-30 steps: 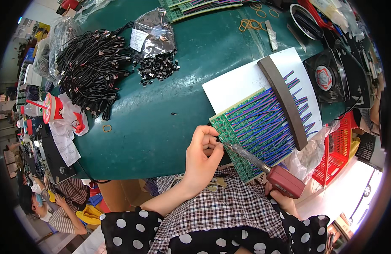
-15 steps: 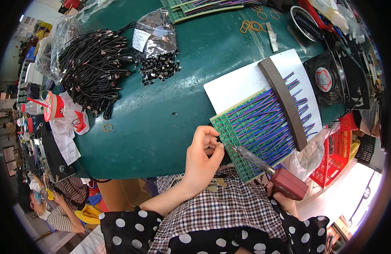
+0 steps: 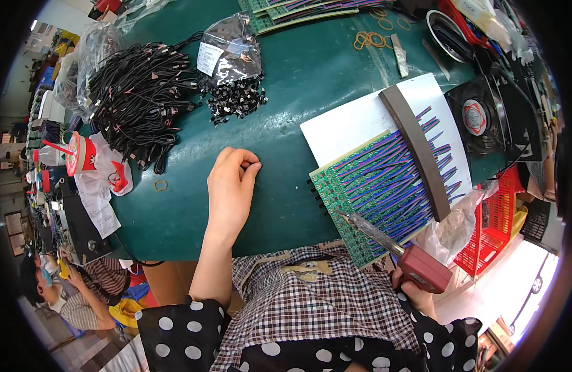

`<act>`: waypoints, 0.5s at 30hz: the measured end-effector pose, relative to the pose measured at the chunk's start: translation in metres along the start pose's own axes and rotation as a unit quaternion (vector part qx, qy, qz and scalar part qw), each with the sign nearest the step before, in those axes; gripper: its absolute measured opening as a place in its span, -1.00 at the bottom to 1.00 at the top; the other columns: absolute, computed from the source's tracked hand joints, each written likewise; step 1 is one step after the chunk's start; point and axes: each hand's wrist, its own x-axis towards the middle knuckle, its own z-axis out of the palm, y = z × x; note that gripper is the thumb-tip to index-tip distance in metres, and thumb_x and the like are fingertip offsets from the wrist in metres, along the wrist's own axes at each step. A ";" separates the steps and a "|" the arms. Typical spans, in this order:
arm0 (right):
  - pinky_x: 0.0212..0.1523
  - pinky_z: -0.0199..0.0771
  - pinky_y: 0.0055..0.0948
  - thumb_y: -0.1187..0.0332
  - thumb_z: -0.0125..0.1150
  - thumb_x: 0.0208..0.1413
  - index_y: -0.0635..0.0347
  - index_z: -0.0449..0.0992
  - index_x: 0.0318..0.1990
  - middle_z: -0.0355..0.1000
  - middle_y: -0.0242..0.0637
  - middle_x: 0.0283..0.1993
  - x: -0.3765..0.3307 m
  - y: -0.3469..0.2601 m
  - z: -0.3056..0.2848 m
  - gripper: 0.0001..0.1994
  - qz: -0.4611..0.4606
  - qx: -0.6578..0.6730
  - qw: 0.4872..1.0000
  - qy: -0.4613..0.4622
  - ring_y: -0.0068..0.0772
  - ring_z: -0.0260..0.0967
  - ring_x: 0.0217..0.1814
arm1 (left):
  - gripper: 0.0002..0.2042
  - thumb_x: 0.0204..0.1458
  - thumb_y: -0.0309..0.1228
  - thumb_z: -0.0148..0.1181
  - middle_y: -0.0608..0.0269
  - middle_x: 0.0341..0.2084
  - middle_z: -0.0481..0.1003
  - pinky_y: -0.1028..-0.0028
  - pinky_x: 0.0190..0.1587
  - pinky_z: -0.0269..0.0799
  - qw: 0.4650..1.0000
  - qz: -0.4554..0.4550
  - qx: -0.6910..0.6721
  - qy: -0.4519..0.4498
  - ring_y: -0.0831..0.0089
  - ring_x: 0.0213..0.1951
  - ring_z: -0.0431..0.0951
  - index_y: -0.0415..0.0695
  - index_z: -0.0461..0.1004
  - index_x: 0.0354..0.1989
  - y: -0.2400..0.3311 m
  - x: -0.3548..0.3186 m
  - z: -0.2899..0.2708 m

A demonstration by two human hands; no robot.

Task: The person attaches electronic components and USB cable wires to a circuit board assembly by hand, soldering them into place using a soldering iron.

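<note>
**Left hand [image 3: 229,193] bent over the green table [image 3: 280,214], soldering iron [image 3: 388,243] in the right hand [image 3: 417,296]**

The left fingers are curled, with the tips of thumb and forefinger brought close together just over the tabletop; I cannot tell whether anything small is pinched between them. The right fingers are clasped around the iron's red-brown handle and partly hidden behind it.

The green circuit board panel [image 3: 345,201] lies to the right of the left fingertips, well apart from them, and ahead of the right fingers. A row of small black parts [image 3: 314,191] sticks out along its edge facing the left hand. The iron's tip points away from the right fingers and over that side of the panel; whether it touches is not clear. Blue and purple wires [image 3: 385,183] run across the panel, farther from the left fingers, under 1 dark bar [image 3: 416,152], with a white sheet [image 3: 342,133] beneath.

Beyond the left fingertips lie a heap of small black connectors [image 3: 233,100] and a clear bag [image 3: 236,53]. To their left sits a tangle of black cables [image 3: 140,99], and nearer, 1 rubber band [image 3: 160,185]. To the right of the right fingers stands a red basket [image 3: 497,217].
</note>
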 end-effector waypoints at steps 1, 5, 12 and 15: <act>-0.38 0.24 -0.49 0.16 0.30 -0.03 0.34 0.24 0.01 0.34 -0.21 -0.37 0.001 -0.003 0.003 -0.44 0.000 0.000 1.000 0.000 -0.44 0.25 -0.44 | -0.92 -0.07 -0.63 0.18 0.20 -0.51 0.39 0.51 -0.43 0.33 0.999 -0.020 -0.045 0.006 0.51 -0.54 0.38 -0.30 0.44 -0.39 0.000 -0.002 0.000; -0.44 0.32 -0.56 0.47 0.29 -0.27 0.41 0.45 -0.28 0.41 -0.26 -0.44 0.003 -0.001 0.007 -0.69 -0.017 0.018 0.998 0.054 -0.50 0.34 -0.47 | -0.94 -0.04 -0.64 0.18 0.22 -0.48 0.49 0.62 -0.35 0.42 0.941 -0.125 -0.313 -0.029 0.58 -0.46 0.49 -0.32 0.45 -0.38 0.006 -0.011 -0.002; -0.44 0.31 -0.54 0.48 0.25 -0.23 0.39 0.45 -0.30 0.39 -0.22 -0.43 0.006 -0.004 0.008 -0.73 -0.045 -0.035 0.998 0.041 -0.44 0.34 -0.47 | -0.92 -0.02 -0.63 0.17 0.09 -0.43 0.55 0.54 -0.29 0.49 0.833 -0.194 -0.486 -0.176 0.44 -0.39 0.57 -0.33 0.47 -0.34 0.022 -0.044 0.011; -0.43 0.34 -0.55 0.50 0.24 -0.16 0.42 0.36 -0.09 0.41 -0.17 -0.35 0.003 -0.001 0.008 -0.60 -0.051 0.084 0.995 0.031 -0.43 0.34 -0.47 | -0.92 0.00 -0.62 0.15 0.09 -0.39 0.55 0.52 -0.25 0.50 0.799 -0.224 -0.507 -0.235 0.43 -0.36 0.58 -0.33 0.47 -0.32 0.033 -0.060 0.015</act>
